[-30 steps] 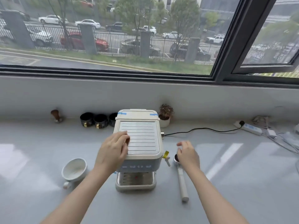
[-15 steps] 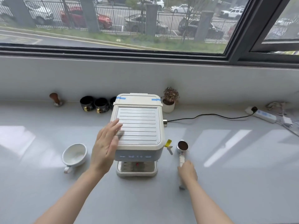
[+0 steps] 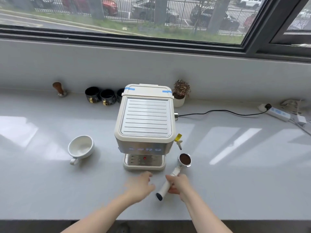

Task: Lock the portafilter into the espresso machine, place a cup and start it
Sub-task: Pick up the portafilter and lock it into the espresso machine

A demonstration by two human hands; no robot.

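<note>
A cream espresso machine (image 3: 145, 120) stands mid-counter, its drip tray (image 3: 144, 163) facing me. The portafilter (image 3: 184, 159), basket full of brown grounds, sits just right of the tray with its white handle angled toward me. My right hand (image 3: 178, 184) is closed around that handle. My left hand (image 3: 139, 184), blurred, hovers in front of the tray with fingers apart, holding nothing. A white cup (image 3: 80, 147) lies tilted on the counter to the machine's left.
Black mugs (image 3: 100, 96) and a wooden tamper (image 3: 58, 89) line the back wall at left. A small potted plant (image 3: 180, 93) stands behind the machine. A black cord runs right to a power strip (image 3: 277, 113). The counter's front edge is close to me.
My left hand came off the machine's top and dropped to in front of the drip tray. My right hand slid down the handle and closed on it; the handle now angles left.
</note>
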